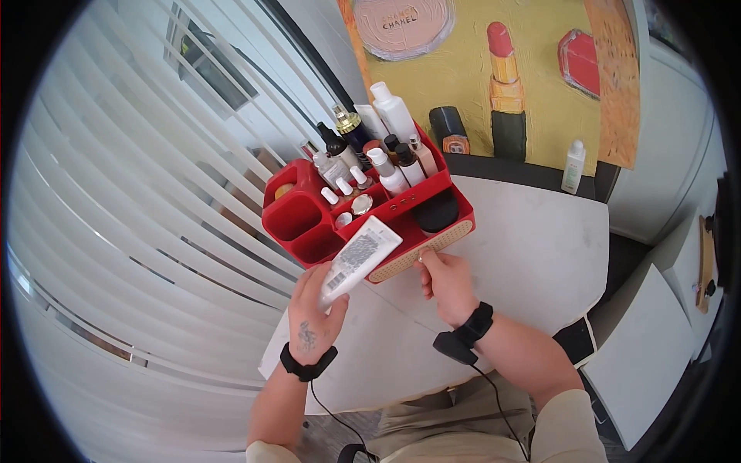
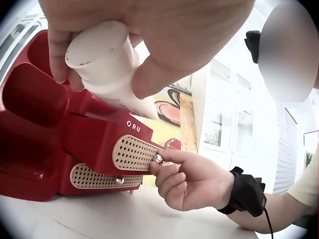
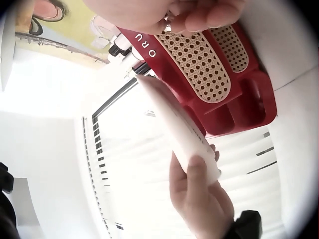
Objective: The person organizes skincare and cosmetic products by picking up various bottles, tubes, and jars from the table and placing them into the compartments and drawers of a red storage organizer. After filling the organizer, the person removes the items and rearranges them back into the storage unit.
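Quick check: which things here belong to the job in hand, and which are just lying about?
Apparently in the job:
white tube, held by the left hand
open upper drawer, its knob pinched by the right hand
red organizer

Apparently just lying about:
white bottle, off to the right
painting behind
bottles standing in the organizer's top

Even, bright light fills the head view, where the white slatted blinds (image 1: 116, 193) glow pale at the left. Fisheye distortion bends the slats into curves, and black vignetting rings the edges. Shadow darkens the hollows of the red plastic organizer (image 1: 424, 191), while fine print on the white squeeze tube (image 1: 359, 262) is too soft to read. Both wrist views look washed out, with near-overexposed backgrounds and dark corners; an oval blur masks the left one's upper right.
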### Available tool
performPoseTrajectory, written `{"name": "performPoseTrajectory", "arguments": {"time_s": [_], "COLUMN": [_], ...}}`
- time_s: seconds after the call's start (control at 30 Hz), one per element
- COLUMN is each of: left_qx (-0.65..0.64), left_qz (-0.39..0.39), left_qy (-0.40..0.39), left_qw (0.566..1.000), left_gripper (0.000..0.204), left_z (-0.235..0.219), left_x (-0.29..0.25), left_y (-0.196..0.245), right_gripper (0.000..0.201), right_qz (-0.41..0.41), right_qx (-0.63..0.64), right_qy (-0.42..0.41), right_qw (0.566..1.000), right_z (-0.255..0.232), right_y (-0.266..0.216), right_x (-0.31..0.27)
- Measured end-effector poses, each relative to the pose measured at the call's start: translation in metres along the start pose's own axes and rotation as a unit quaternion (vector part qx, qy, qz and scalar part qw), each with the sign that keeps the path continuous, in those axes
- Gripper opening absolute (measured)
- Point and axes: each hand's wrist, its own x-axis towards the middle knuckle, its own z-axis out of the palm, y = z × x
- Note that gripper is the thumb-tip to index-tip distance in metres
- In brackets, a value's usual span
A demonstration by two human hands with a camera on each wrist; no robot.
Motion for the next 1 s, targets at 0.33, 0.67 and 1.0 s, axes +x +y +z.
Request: {"name": "performPoseTrajectory", "arguments": {"time_s": [0.33, 0.67, 1.0], "left_qx": [0.101, 0.092, 0.050], "left_qz": [-0.010, 0.025, 0.081], "left_qy": [-0.083, -0.056, -0.040], "left_qw": [0.991, 0.994, 0.995], "left_gripper": [0.044, 0.038, 0.035], "left_z": [0.006, 0.048, 0.063], "left_x": [0.030, 0.043, 0.041], "left_y": [0.025, 0.010, -0.006], "right_gripper": [0.027, 0.028, 0.031], "right_qz": [-0.007, -0.012, -0.015], "right_qx": [0.018, 0.003, -0.002], "right_qy": [0.003, 0.009, 0.002], "right_qw": [1.000, 1.000, 1.000], "right_z": [-0.001, 0.002, 0.001], "right_y": [0.008, 0.012, 0.015], "right_x": [0.001, -0.002, 0.002]}}
